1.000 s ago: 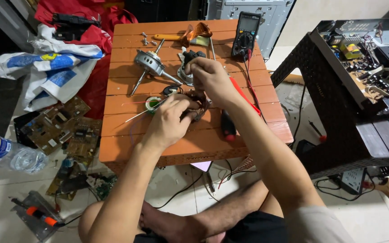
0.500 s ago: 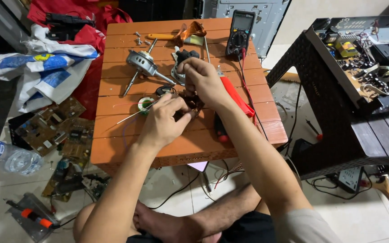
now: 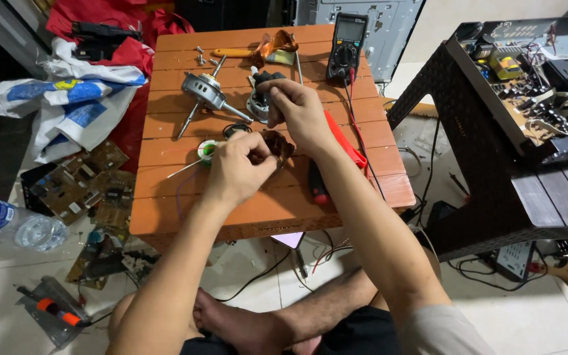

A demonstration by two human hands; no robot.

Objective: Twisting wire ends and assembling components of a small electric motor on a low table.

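Note:
A brown copper-wound motor coil [image 3: 279, 142] sits above the middle of the orange slatted table [image 3: 264, 204]. My left hand [image 3: 239, 168] pinches its left edge with closed fingers. My right hand [image 3: 298, 110] curls over the coil from the far side and hides its top, its fingertips close to a dark motor housing [image 3: 258, 100]. A small green solder spool [image 3: 208, 150] lies just left of my left hand. A red-handled tool [image 3: 344, 139] and a black-handled tool [image 3: 317, 184] lie beside my right forearm.
A grey motor part with a shaft [image 3: 204, 92], a multimeter [image 3: 348, 45] with leads, screws and a yellow-handled screwdriver [image 3: 233, 52] lie on the table's far half. Circuit boards [image 3: 77, 184], a water bottle [image 3: 8, 223] and cables litter the floor. A dark bench with electronics [image 3: 527, 98] stands at right.
Both hands stay on the coil in the same place; the fingers have shifted only slightly. The view has tilted a little.

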